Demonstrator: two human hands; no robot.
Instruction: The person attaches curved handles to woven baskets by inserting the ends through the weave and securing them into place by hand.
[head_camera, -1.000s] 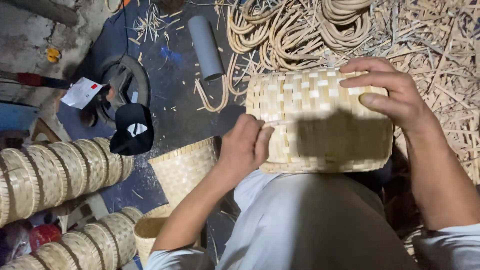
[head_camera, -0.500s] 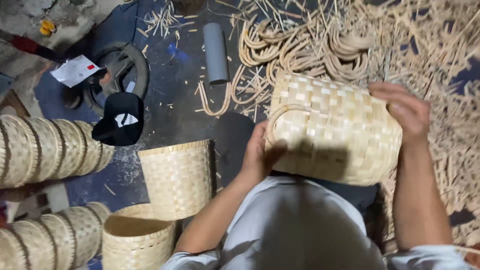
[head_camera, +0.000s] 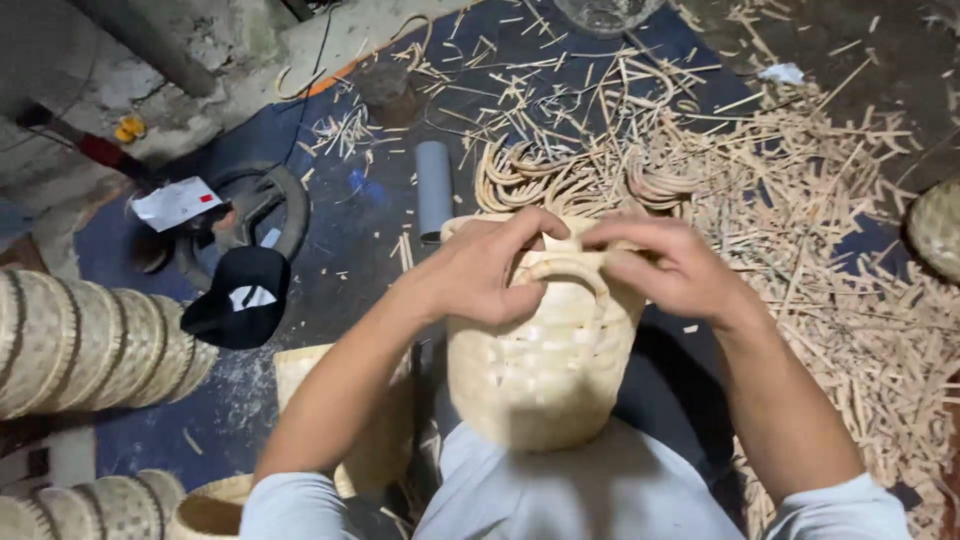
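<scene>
Curling around the woven basket (head_camera: 545, 350), both hands' fingers (head_camera: 520, 240) pinch its rim.

Bare blue mat (head_camera: 360, 230) left of the basket (head_camera: 540, 360); cane scraps (head_camera: 830, 250) crowd its right.

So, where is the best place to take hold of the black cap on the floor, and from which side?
I would take the black cap by its brim, which seems to point toward the lower left, coming from above on that side. The brim looks flat and thin, so fingers can probably pinch it, while the crown is soft and rounded. Both the left hand and right hand are busy on the woven basket.
</scene>
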